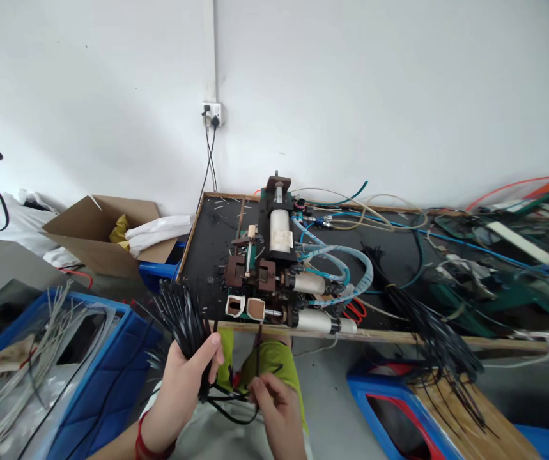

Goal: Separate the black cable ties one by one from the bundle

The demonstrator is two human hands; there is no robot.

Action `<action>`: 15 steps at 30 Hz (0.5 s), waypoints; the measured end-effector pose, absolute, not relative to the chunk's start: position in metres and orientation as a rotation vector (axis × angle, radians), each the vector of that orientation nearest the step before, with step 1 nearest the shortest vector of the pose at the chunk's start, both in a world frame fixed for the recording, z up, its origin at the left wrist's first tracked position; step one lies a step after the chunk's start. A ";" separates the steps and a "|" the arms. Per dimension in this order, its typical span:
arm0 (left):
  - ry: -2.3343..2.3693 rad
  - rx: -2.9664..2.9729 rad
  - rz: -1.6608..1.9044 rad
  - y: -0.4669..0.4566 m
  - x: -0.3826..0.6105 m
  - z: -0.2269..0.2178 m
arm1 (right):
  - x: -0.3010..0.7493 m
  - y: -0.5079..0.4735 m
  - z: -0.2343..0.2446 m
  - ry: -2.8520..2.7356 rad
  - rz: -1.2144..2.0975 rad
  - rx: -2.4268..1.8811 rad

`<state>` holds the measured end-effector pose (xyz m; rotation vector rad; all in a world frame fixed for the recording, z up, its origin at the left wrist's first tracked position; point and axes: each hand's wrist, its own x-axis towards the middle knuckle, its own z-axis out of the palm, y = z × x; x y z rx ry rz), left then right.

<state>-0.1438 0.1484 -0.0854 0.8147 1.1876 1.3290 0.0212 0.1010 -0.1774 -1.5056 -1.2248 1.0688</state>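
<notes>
"Black strands (183,319) make up the thick bunch left of lower centre in the head view. What has hold of them?"

"The left hand (183,386). Its fingers are wrapped firmly round the bunch, thumb across the front, and the free ends fan out toward the near edge of the table (211,239)."

"And the right hand (278,406)?"

"At lower centre, thumb and fingertips pinched together on a single strand (258,351). That one rises toward the machine (281,233) in the middle of the frame. I can't tell whether its tip touches the pale-edged pads (255,310) at the front or stops short. A loose loop (236,420) of black sags between the hands."

"How far along would you say things are?"

"One strand stands apart from the bunch; that much is done. The fist is full, so I'd judge plenty is left. Which strands have been dealt with I can't say: at this size their ends look alike."

"Anything else that bears on it?"

"A second bundle (413,313) lies at centre right, draped over the table's near edge, touched by neither hand. Whether it is finished or waiting, the view doesn't show."
</notes>
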 end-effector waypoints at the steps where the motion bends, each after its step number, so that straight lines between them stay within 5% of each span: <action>1: 1.181 0.818 1.322 0.147 -0.143 -0.086 | 0.032 0.097 -0.182 -1.263 1.005 -1.585; 8: 1.171 0.880 1.220 0.143 -0.137 -0.088 | 0.045 0.105 -0.134 -1.283 0.722 -1.652; 15: 1.224 0.861 1.124 0.140 -0.131 -0.089 | -0.016 0.138 -0.086 -0.998 1.192 -1.077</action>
